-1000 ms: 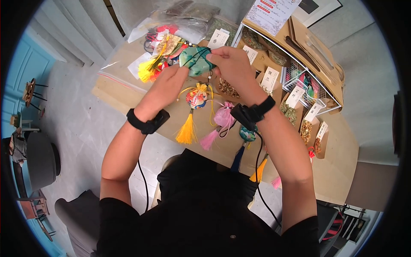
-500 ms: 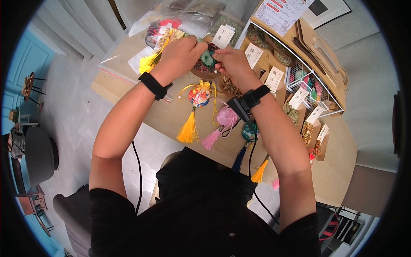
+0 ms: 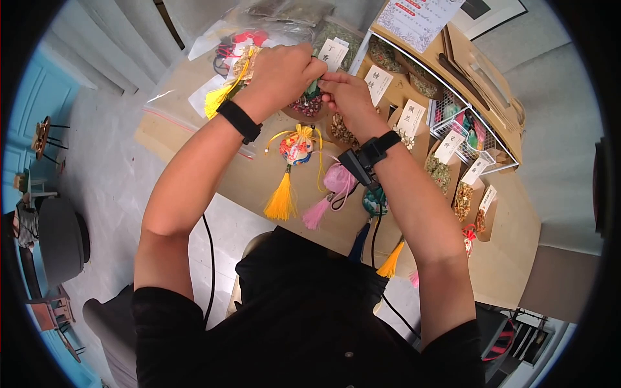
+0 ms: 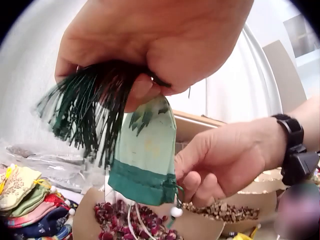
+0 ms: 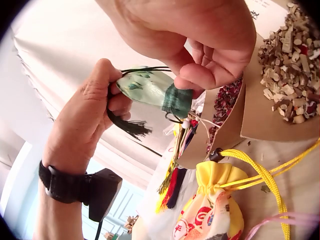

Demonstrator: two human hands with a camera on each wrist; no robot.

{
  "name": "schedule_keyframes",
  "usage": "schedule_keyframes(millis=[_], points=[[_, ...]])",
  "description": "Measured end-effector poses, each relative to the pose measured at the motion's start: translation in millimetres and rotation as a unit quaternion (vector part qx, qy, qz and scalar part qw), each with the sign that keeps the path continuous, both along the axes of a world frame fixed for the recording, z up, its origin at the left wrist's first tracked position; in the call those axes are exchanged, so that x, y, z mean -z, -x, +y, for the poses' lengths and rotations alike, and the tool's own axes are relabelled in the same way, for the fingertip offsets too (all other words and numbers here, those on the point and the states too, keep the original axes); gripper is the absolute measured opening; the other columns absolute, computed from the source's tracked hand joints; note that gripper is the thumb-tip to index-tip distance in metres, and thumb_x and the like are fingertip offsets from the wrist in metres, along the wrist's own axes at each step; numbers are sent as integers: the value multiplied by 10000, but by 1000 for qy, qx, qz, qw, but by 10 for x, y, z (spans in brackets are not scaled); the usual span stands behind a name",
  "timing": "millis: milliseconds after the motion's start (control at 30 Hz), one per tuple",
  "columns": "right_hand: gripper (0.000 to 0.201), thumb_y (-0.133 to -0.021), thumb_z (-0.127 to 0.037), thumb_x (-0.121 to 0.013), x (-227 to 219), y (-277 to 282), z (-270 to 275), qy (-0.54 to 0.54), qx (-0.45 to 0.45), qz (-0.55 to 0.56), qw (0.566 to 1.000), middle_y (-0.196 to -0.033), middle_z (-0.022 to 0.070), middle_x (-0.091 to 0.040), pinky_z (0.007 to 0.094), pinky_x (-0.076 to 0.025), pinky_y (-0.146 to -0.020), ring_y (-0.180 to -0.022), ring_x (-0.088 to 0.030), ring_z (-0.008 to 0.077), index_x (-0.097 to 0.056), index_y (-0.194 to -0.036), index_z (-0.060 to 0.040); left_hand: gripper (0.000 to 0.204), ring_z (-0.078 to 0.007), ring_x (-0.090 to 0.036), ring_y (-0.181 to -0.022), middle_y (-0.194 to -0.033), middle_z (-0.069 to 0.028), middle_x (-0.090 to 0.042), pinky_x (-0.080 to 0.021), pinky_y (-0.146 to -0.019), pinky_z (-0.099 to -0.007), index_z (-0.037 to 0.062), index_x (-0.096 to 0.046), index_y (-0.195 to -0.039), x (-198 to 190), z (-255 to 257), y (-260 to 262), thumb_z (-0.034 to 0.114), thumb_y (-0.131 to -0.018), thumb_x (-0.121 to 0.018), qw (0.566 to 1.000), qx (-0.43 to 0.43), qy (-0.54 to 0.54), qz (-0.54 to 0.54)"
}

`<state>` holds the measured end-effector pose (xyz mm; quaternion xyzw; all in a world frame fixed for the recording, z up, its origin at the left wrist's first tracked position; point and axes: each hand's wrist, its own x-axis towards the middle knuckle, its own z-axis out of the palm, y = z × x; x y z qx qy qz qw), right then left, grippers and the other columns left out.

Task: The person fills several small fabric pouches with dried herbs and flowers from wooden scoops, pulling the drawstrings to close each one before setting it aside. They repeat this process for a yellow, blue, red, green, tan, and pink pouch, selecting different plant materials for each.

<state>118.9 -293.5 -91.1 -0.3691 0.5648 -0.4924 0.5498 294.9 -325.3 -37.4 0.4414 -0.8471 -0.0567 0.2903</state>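
Observation:
A pale green drawstring sachet (image 4: 147, 145) with leaf prints and a dark green gathered mouth hangs upside down between the hands. My left hand (image 3: 278, 71) grips its tasselled bottom end, and the dark green tassel (image 4: 95, 110) droops from those fingers. My right hand (image 3: 352, 100) pinches at the mouth, thumb and fingers at the dark green band (image 5: 177, 100). White beads (image 4: 176, 212) dangle on the cords below. Beneath the sachet sits a kraft-paper tray (image 4: 87, 220) of dried rosebuds (image 4: 130, 217). In the head view the left hand hides most of the sachet.
A yellow-topped sachet (image 3: 297, 147), a pink sachet (image 3: 339, 178) and a teal sachet (image 3: 375, 200) lie along the table's near side. Several trays of dried herbs (image 3: 438, 173) with label cards (image 3: 447, 147) line the right. Plastic bags (image 3: 284, 19) and a wire basket (image 3: 466, 123) stand behind.
The sachet was held flat between both hands over the table. The left hand has since moved up and right, turning it upside down, while the right hand stays at its mouth.

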Motion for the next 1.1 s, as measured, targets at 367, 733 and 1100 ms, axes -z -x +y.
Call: schedule_keyframes(millis=[367, 733, 1100], points=[[245, -934, -50, -720, -38, 97, 50, 24, 22, 45, 998, -895, 54, -720, 237, -500, -556, -653, -646, 97, -700, -1161, 41, 350, -428, -686, -839, -828, -196, -703, -521, -721, -534, 40, -635, -878, -9, -135, 25, 369, -971, -563, 999, 32, -20, -24], [296, -961, -47, -651, -290, 253, 462, 34, -9, 37, 999, -938, 79, -756, 218, -498, -566, -666, -630, 81, -660, -1242, 49, 332, -438, -676, -822, -800, -203, -694, -508, -704, -550, 40, -626, -869, -54, -239, 61, 356, -958, -574, 998, 27, 29, -45], [209, -997, -110, -672, -867, 347, 1361, 58, -30, 59, 996, -945, 29, -766, 203, -449, -611, -689, -598, 50, -731, -1172, -13, 346, -416, -704, -783, -765, -201, -711, -526, -714, -544, 35, -643, -834, 33, -166, 120, 361, -943, -608, 997, -8, 35, -73]])
